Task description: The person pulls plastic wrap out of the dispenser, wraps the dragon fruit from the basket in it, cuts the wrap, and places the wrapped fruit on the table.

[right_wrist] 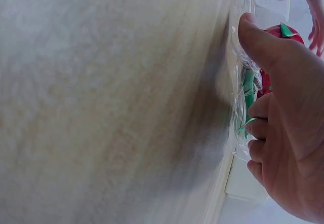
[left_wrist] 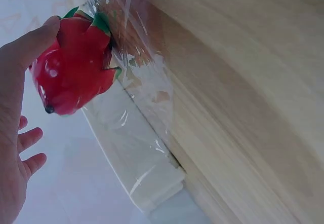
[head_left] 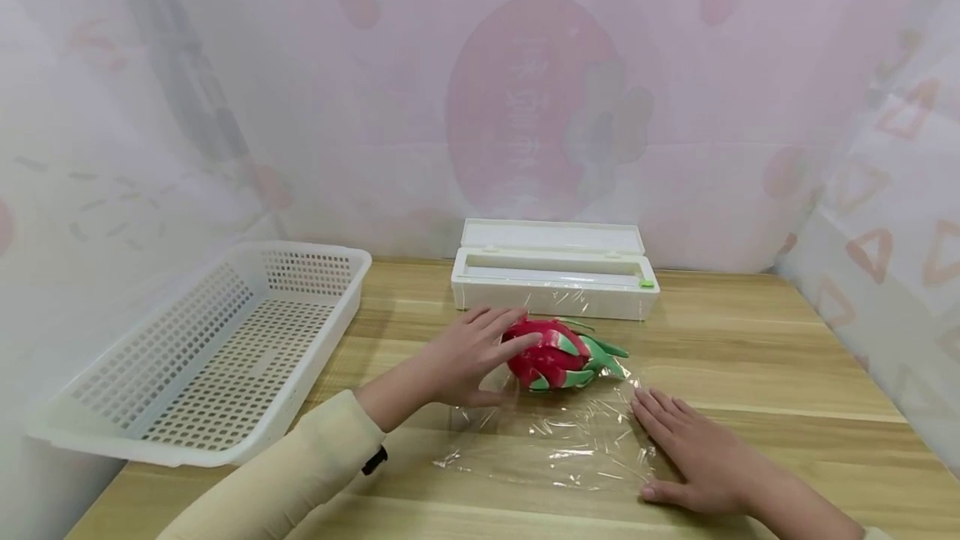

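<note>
A red dragon fruit with green-tipped scales lies on its side on a sheet of clear plastic wrap. My left hand is at the fruit's rounded left end, its fingers spread and reaching over it. In the left wrist view, one digit overlaps the side of the fruit while the other fingers stand apart from it. To the right, my right hand rests flat with fingers extended at the wrap's right edge. The wrap looks creased and shiny there.
Behind the fruit stands a white wrap dispenser box with its lid raised and a green slider at its right end. A white perforated plastic basket occupies the left side of the wooden table. Printed cloth walls surround the back and sides.
</note>
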Motion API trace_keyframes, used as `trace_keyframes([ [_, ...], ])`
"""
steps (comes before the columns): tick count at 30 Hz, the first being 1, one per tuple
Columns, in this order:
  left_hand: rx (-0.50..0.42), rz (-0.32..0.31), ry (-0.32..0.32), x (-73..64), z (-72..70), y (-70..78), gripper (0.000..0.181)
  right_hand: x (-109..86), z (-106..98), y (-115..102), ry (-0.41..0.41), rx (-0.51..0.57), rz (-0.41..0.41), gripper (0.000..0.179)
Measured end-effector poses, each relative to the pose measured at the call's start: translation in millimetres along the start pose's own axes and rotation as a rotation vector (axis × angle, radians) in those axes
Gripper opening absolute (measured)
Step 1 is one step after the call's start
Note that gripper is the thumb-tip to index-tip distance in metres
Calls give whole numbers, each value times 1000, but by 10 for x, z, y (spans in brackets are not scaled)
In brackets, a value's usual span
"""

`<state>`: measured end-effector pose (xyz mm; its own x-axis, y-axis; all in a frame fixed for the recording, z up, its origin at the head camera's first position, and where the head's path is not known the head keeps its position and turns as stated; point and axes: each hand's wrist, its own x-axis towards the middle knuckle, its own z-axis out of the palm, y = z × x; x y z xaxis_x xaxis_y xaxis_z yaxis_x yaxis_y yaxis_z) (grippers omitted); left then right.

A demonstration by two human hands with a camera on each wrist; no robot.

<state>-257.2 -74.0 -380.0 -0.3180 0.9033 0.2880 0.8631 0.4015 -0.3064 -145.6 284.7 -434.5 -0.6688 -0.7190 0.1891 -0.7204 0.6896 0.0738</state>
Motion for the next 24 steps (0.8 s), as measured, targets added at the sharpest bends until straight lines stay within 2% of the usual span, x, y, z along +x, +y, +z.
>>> trace_keyframes([
  [10, -79, -52, 30, -397, -87, 72, 92, 25, -71, -27, 40, 22, -20, 87],
  [15, -96, -80, -9, -609, -108, 149, 95, 21, -101, -43, 65, 31, -53, 83],
  [19, -111, -70, -38, -753, -106, 184, 93, 7, -108, -33, 86, 23, -99, 78],
  [24, -162, -31, -31, -906, -73, 218, 88, -12, -107, -18, 98, 28, -123, 73],
])
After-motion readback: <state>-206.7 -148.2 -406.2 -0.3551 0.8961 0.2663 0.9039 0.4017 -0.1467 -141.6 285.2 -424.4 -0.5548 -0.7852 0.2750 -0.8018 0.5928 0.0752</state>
